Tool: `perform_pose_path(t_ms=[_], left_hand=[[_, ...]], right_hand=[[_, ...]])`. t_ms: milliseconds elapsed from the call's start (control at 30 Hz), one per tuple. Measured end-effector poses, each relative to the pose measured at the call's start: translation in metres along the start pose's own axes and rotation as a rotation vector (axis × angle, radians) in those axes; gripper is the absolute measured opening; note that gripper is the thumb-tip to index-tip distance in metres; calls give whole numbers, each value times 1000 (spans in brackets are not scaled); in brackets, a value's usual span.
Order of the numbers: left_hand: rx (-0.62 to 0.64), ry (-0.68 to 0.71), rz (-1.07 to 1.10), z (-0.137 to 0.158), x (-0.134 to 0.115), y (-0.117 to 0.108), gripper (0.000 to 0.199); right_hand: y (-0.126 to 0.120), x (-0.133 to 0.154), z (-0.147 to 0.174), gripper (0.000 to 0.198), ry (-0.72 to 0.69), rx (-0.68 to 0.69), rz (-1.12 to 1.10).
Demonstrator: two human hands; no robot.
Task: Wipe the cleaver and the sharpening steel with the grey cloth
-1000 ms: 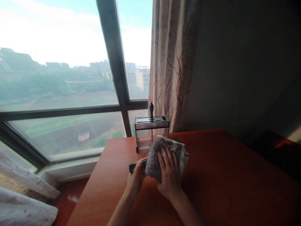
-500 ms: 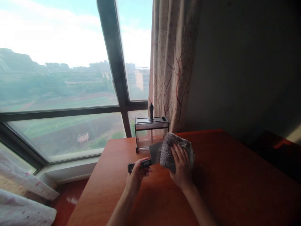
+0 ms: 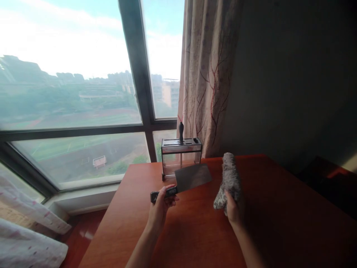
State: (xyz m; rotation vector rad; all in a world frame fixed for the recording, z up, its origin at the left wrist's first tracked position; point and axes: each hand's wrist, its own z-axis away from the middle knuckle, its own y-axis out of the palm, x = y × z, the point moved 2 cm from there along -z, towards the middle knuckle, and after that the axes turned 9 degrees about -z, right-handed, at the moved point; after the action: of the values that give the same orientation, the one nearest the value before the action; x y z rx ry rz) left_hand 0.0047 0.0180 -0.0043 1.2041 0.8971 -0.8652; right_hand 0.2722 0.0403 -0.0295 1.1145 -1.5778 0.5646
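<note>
In the head view, the left hand (image 3: 160, 206) is at the lower middle of the frame, its fingers and thumb clamped around the black handle of a knife (image 3: 193, 178), which is near the centre, just below the box. The knife's long axis slants gently, from the handle end at lower left up to the broad blade's end at right. The blade lies with one flat face toward the camera; its far edge seems the sharp one, since the handle lines up with the near edge. Gripping only the handle probably spares the fingers from the blade. Right of centre, the right hand (image 3: 233, 210) holds a bunched gray cloth (image 3: 231, 176), thumb pressed on its near side; the other fingers are hidden, so their spread cannot be told. The cloth is well apart from the blade, which leaves the metal uncovered. Behind the knife, a clear box (image 3: 182, 142) stands upright on the table (image 3: 192, 230), a dark handle (image 3: 181, 131) rising from its top, likely for easy grasping.
</note>
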Motion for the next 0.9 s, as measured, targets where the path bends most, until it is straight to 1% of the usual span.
perform_pose_path(t_ms=[33, 67, 100, 133, 167, 233, 300, 367, 433, 500, 600, 667, 767, 900], left_hand=[[7, -2, -6, 0, 1, 0, 46], [16, -5, -12, -1, 2, 0, 47], [29, -8, -16, -1, 4, 0, 48], [43, -12, -21, -2, 6, -1, 49], [55, -13, -25, -3, 8, -2, 50], [65, -13, -27, -5, 11, -3, 49], [67, -22, -10, -5, 13, -2, 47], [70, -35, 20, -4, 13, 0, 44], [51, -42, 42, -2, 12, 2, 37], [-5, -45, 47, 1, 11, 4, 30], [-64, -51, 41, 4, 10, 4, 27], [-46, -41, 36, 4, 10, 4, 29], [25, 2, 11, 4, 10, 4, 29], [96, 17, 1, 0, 12, 2, 30]], right_hand=[[7, 12, 5, 54, -133, 89, 113], [15, 23, 11, 60, -257, 212, 196], [25, 31, 18, 64, -365, 340, 268], [34, 38, 24, 67, -461, 437, 338], [43, 42, 30, 70, -520, 522, 424], [58, 45, 40, 75, -569, 627, 598], [68, 45, 48, 80, -588, 673, 714], [74, 48, 55, 83, -606, 704, 764], [79, 52, 61, 84, -620, 754, 775], [83, 57, 65, 85, -633, 817, 767], [87, 64, 67, 85, -656, 885, 751], [88, 66, 64, 85, -669, 913, 746], [87, 66, 55, 84, -691, 927, 745], [81, 63, 40, 82, -713, 869, 772]])
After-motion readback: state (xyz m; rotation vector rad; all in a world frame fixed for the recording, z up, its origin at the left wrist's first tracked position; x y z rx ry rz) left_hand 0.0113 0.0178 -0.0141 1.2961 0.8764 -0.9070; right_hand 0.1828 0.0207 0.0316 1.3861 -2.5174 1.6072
